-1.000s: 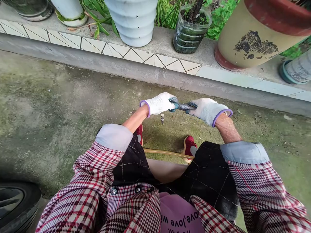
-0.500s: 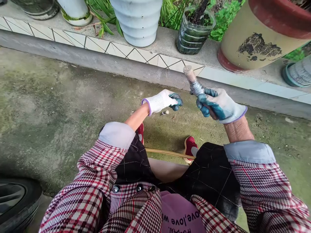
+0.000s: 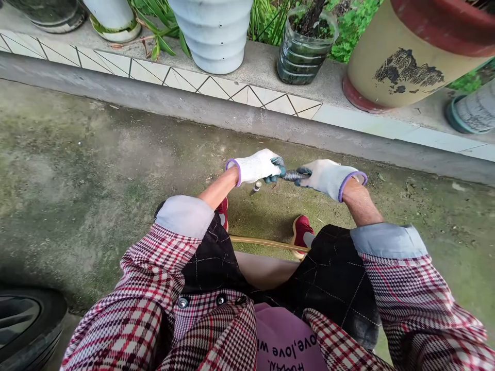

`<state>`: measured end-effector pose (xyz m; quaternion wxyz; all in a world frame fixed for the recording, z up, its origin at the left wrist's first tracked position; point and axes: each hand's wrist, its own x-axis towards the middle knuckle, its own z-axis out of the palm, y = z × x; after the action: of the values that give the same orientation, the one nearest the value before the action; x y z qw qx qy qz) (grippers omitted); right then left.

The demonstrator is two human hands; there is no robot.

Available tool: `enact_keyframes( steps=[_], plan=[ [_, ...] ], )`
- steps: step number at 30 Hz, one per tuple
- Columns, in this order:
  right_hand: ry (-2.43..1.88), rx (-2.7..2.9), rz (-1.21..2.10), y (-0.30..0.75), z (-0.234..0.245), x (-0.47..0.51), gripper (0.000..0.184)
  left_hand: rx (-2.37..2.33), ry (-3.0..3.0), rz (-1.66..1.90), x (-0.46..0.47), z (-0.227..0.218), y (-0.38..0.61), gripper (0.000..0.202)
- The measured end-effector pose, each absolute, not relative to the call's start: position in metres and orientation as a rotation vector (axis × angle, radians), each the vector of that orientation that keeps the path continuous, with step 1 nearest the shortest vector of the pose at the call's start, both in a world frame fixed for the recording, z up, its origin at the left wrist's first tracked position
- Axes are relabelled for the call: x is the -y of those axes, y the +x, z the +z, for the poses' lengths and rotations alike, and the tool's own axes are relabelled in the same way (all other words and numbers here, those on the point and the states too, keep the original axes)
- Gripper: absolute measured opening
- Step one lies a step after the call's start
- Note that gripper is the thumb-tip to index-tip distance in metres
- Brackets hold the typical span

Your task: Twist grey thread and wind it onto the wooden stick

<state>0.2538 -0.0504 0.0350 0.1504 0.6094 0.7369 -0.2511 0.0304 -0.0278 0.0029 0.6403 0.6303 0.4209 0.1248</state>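
Note:
My right hand [image 3: 323, 178], in a white glove with dark blue-green fingers, is closed around a wire-wound stick [image 3: 293, 175]. Silvery wire coils show between my two hands. My left hand [image 3: 261, 167], gloved alike, has its fingers curled shut at the left end of the stick, touching or gripping it. Its fingers hide that end. Just below the left hand is a small pale-tipped piece [image 3: 257, 186] with a dark lower part; whether it hangs or lies on the ground I cannot tell.
A tiled ledge [image 3: 266, 98] runs across the front with a white pot [image 3: 212, 33], a cut plastic bottle planter [image 3: 305, 49] and a large tan pot [image 3: 398, 62]. A wheel [image 3: 27, 319] stands at lower left. Red shoes [image 3: 302, 232] rest on the mossy concrete [image 3: 116, 180].
My right hand has come down and left, tipping the stick from upright to nearly level. Its far end has reached my left hand. The small pale-tipped piece has turned and shifted slightly.

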Motion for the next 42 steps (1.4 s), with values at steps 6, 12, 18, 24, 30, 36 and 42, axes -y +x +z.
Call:
enact_keyframes(
  steps=[6,12,18,24,30,36,42],
  plan=[
    [2.21,-2.061,-1.159,0.255,0.049,0.05,0.024,-0.853,1.227,0.47,0.026,0.013,0.031,0.011],
    [2.469,-2.035,-1.929,0.247,0.063,0.062,0.03,-0.824,1.199,0.494,0.022,0.017,0.027,0.017],
    [2.267,-1.994,-2.417,0.251,0.081,0.069,0.046,-0.834,1.235,0.437,0.025,0.016,0.028,0.008],
    [1.757,-1.867,-2.071,0.256,0.081,0.072,0.044,-0.96,1.425,0.39,0.022,0.017,0.023,0.007],
    [1.538,-1.944,-1.495,0.246,0.061,0.071,0.028,-0.974,1.584,0.311,0.019,0.008,0.021,0.008],
    [1.696,-2.025,-0.766,0.25,0.038,0.054,0.027,-0.998,1.625,0.276,0.023,0.002,0.027,0.014],
    [1.861,-2.088,-0.605,0.257,0.037,0.043,0.035,-0.948,1.437,0.328,0.025,-0.001,0.03,0.005]
  ],
)
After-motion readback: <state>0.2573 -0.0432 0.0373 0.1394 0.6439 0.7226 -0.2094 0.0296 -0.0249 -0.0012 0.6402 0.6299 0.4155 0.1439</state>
